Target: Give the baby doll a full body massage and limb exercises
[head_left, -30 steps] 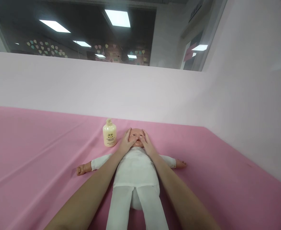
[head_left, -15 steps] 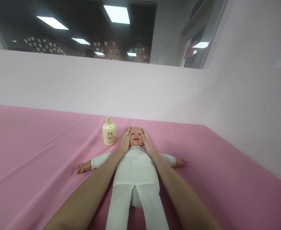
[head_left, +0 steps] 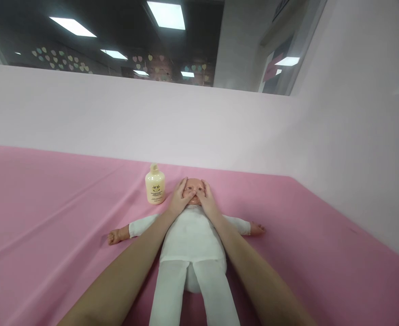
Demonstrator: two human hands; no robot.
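A baby doll (head_left: 192,244) in white clothes lies on its back on a pink cloth (head_left: 50,217), arms spread, head away from me. My left hand (head_left: 178,199) rests on the left side of the doll's face. My right hand (head_left: 206,201) rests on the right side. Both thumbs meet over the doll's mouth and nose, so the lower face is hidden. The fingers are spread and pressed flat against the cheeks. A cream pump bottle (head_left: 155,185) stands upright just left of the doll's head, close to my left hand.
A pale pink wall (head_left: 185,127) rises right behind the doll's head and turns along the right side (head_left: 362,149). Above it, a glass pane reflects ceiling lights and paper hearts. The pink cloth has long creases on the left.
Half a second ago my hands lay on the doll's cheeks with the face showing. Now the thumbs have slid inward over the mouth and nose.
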